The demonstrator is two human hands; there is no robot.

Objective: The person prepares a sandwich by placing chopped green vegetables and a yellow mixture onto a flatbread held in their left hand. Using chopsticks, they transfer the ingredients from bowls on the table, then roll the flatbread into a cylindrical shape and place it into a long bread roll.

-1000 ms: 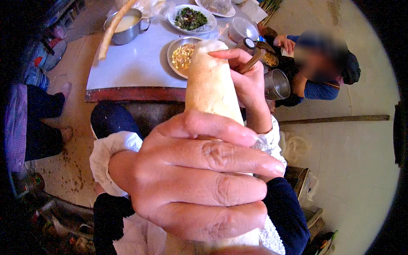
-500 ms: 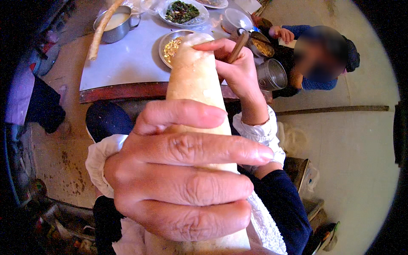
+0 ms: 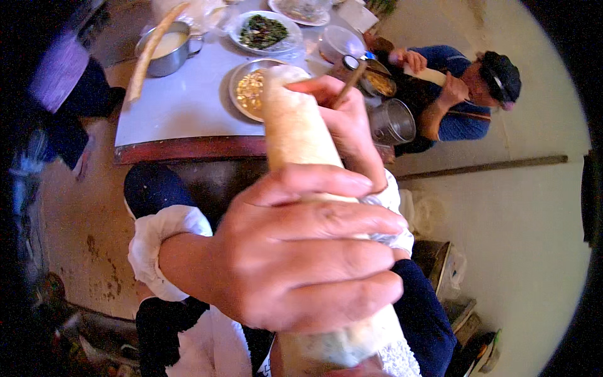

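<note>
A long rolled flatbread (image 3: 295, 125) runs from the lower edge up toward the table. My left hand (image 3: 314, 245) is closed around its near half, fingers wrapped over the top. Below those fingers the roll's near end shows, whitish with a grey-green patch. At the far end, my right hand (image 3: 348, 119) supports the roll, its fingers against the folded tip. Brown chopsticks (image 3: 350, 85) stick up from between the right hand's fingers. Just beyond the tip sits a metal plate (image 3: 237, 103) of chopped yellowish food.
On the white table (image 3: 182, 116) stand a metal mug (image 3: 173, 60) of pale liquid with a long stick-like piece (image 3: 151, 53) across it, a plate of dark greens (image 3: 264, 31), a clear tub (image 3: 340, 43) and a metal cup (image 3: 392, 120). A person (image 3: 461, 129) at right holds a pale roll.
My left hand has shifted right, and the roll's near end has come into view below it. The roll's far tip has moved slightly right and down. My right hand still supports it.
</note>
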